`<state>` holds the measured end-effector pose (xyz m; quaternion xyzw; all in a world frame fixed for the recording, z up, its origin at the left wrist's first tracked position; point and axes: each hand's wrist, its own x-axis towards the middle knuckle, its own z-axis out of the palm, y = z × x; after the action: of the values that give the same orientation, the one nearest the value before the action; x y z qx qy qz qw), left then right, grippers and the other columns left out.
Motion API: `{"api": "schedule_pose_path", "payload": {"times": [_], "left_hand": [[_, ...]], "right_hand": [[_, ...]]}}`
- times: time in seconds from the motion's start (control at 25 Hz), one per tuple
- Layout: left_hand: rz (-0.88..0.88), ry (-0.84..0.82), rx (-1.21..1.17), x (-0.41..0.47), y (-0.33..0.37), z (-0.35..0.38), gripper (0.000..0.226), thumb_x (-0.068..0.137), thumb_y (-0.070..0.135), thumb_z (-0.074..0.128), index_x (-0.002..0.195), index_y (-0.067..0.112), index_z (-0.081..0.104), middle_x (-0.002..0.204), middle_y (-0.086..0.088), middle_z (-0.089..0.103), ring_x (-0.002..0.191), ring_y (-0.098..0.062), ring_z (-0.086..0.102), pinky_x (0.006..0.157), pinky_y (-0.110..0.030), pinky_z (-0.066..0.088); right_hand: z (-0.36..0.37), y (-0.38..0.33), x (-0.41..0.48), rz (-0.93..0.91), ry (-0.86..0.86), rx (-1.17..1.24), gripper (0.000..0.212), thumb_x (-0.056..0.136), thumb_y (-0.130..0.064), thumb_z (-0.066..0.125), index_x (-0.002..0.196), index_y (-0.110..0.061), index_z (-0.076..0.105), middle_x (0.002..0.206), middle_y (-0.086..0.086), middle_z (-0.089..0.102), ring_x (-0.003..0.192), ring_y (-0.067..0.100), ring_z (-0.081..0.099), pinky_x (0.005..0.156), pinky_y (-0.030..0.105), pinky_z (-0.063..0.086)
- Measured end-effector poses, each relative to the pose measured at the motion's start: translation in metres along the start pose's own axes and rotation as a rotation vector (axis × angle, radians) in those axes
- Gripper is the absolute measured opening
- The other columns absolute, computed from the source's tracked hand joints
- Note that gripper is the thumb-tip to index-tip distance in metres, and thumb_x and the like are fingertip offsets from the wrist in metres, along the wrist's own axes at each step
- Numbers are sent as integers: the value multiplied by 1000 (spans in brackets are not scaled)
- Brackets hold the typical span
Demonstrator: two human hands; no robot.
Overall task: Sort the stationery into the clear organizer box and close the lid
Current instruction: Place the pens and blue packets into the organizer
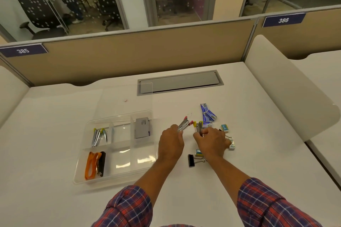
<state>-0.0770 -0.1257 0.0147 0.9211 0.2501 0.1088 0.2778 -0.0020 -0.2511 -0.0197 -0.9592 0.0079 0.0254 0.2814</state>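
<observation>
In the head view, a small stapler with red-tipped ends [184, 124] is held in the closed fingers of the left hand [170, 145], and a yellow-tipped stapler [199, 127] is gripped by the fingers of the right hand [212, 142]; both are raised just above the middle of the desk [249, 134].

The clear organizer box [81, 175] is seen toward the left of the desk, its lid [125, 97] standing open behind it. Yellow-tipped staplers [98, 136], a grey box [142, 127] and orange bands [91, 165] are already lodged in separate compartments.

Blue staple packets [207, 113], small erasers [225, 127] and a black binder clip [192, 160] are left loose near the right hand.

A risk is judged here: with both hands loaded, one stapler could be dropped or set in the wrong compartment, and the loose erasers could be swept aside by the right wrist. The upright lid could be knocked shut by a careless reach.

The desk is white and smooth, with a grey cable hatch [180, 82] near its far edge. It is bounded by tan partitions [129, 55], beyond which glass-walled rooms with dark chairs are visible.
</observation>
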Motion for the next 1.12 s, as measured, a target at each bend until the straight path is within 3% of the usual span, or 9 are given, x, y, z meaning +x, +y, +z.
{"api": "schedule_pose_path", "payload": {"times": [0.2, 0.36, 0.44, 0.56, 0.76, 1.0, 1.12], "left_hand": [[-17, 191, -165, -3, -28, -46, 13, 102, 23, 63, 111, 16, 67, 91, 5, 65, 75, -11, 59, 63, -16, 44], [-109, 313, -157, -4, -85, -88, 23, 102, 26, 61, 120, 14, 67, 101, -3, 67, 92, -16, 56, 78, -27, 45], [-173, 378, -137, -5, -113, -110, 21, 101, 25, 62, 117, 13, 68, 99, -3, 67, 92, -20, 58, 83, -35, 47], [-300, 480, -54, -7, -155, -141, 10, 100, 22, 64, 107, 16, 68, 87, 4, 63, 76, -19, 51, 88, -42, 36], [-479, 564, -146, -13, -221, -184, 10, 102, 23, 60, 109, 16, 62, 89, 7, 63, 76, -19, 53, 98, -44, 30], [-529, 582, -175, -23, -278, -201, 9, 101, 19, 62, 108, 13, 62, 86, 9, 60, 74, -20, 51, 91, -39, 27], [-526, 565, -194, -23, -293, -201, 10, 101, 20, 63, 108, 13, 63, 86, 7, 64, 75, -22, 51, 90, -39, 29]], "right_hand": [[2, -43, -14, -22, 22, 209, 20, 74, -55, 63, 72, -36, 59, 63, -19, 58, 72, 9, 56, 80, 42, 32], [16, -95, -37, -109, -16, 270, 18, 75, -52, 64, 72, -37, 55, 64, -19, 61, 71, 7, 57, 79, 40, 29], [29, -125, -53, -162, -64, 266, 19, 72, -54, 61, 71, -35, 57, 65, -18, 62, 72, 7, 58, 78, 39, 29], [55, -173, -80, -229, -146, 206, 21, 67, -54, 56, 67, -32, 55, 64, -15, 62, 72, 11, 57, 78, 40, 30], [102, -247, -117, -367, -235, 40, 31, 69, -58, 54, 77, -30, 62, 71, -12, 63, 79, 15, 56, 82, 43, 35], [155, -303, -151, -495, -217, -267, 32, 75, -58, 57, 73, -27, 53, 60, -8, 42, 87, 22, 51, 79, 45, 29], [175, -318, -160, -507, -214, -319, 28, 76, -55, 58, 70, -28, 50, 59, -8, 42, 91, 21, 51, 81, 45, 27]]}}
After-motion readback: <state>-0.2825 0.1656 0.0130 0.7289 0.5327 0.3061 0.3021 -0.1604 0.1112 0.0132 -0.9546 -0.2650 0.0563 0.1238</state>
